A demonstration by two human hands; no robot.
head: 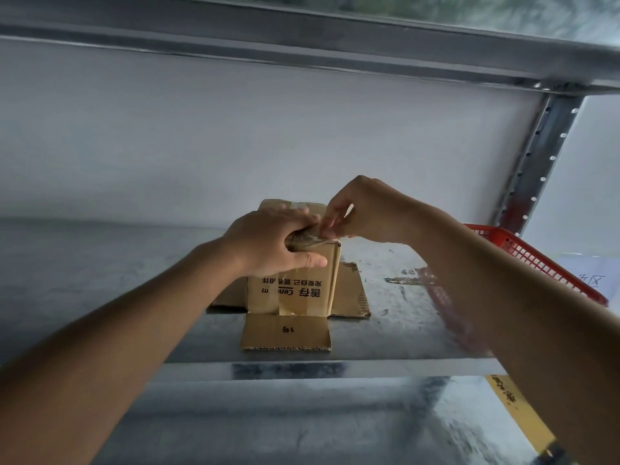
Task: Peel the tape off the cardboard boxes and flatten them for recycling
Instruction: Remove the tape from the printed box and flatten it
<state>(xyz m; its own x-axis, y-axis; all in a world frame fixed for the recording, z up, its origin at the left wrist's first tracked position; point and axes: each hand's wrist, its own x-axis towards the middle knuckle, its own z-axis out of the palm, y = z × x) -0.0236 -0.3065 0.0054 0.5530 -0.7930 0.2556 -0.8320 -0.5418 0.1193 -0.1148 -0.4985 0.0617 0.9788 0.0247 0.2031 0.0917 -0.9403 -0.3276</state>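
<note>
1. Left hand (273, 241) clamps the top of the cardboard box (303, 283), fingers flat over it, thumb pressed on the front face.
2. Right hand (364, 211) pinches glossy, wrinkled clear tape (310, 239) at the box's top edge, fingertips together.
3. Box stands upright on the dull grey metal shelf (100, 297), its corrugated bottom flaps splayed flat, black print on the front.
4. Red plastic mesh basket (536, 260) sits to the right, partly behind the forearm.

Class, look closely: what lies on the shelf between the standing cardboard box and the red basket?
In the head view, only bare, scuffed metal shelf separates the cardboard box from the red basket.
</note>
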